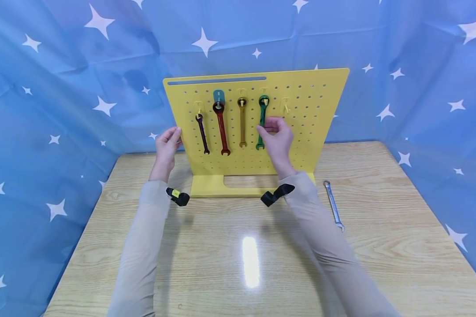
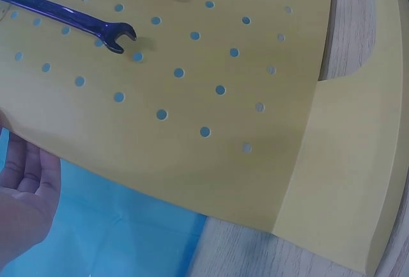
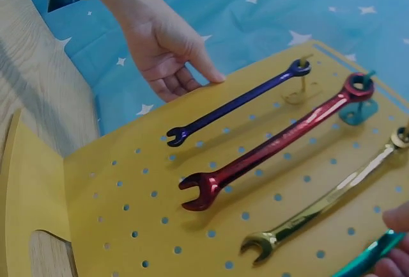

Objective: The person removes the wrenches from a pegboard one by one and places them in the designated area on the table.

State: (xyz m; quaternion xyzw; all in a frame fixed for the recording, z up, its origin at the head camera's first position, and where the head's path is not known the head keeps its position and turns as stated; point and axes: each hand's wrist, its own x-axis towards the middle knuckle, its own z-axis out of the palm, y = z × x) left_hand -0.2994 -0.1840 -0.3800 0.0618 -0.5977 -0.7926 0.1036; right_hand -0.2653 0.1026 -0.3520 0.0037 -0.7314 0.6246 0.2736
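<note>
My left hand point(image 1: 168, 143) grips the left edge of a yellow pegboard point(image 1: 321, 114), thumb at the front and fingers behind it. My right hand point(image 1: 279, 138) pinches the shaft of a green combination wrench point(image 1: 262, 116), whose ring end is around a hook near the top of the board. To its left hang a gold wrench point(image 1: 243, 125), a red wrench point(image 1: 222, 127) and a purple wrench point(image 1: 202, 134), open ends down. The red one's hook has a teal base point(image 1: 218, 94). In the right wrist view the green wrench point(image 3: 370, 254) shows only partly beside the fingers.
A bare yellow hook point(image 1: 286, 108) juts from the board right of the green wrench. On the wooden table point(image 1: 381, 189) lies a silver wrench point(image 1: 333, 204), right of the board's yellow base point(image 1: 206, 187). A blue curtain with white stars point(image 1: 254, 26) hangs behind.
</note>
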